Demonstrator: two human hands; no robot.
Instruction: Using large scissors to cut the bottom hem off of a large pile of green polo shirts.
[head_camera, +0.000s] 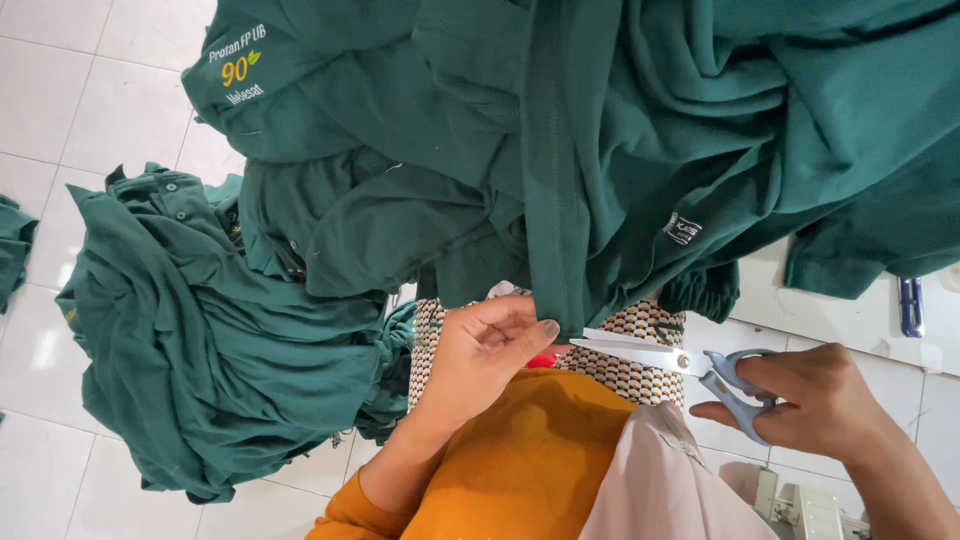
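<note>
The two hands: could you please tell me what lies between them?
In the head view, the scissors' blades span the gap between the left hand and right hand, meeting the green garment's hem.

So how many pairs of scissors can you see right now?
1. The scissors are in the right hand, blades at the hem of the green shirt pinched by the left hand. More may be hidden under fabric.

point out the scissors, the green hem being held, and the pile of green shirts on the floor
scissors (690, 362), head view, on the pivot where the blades meet the handles
green hem (556, 270), head view, on the stitched band above the left thumb
shirt pile (200, 350), head view, on the middle of the heap
</note>
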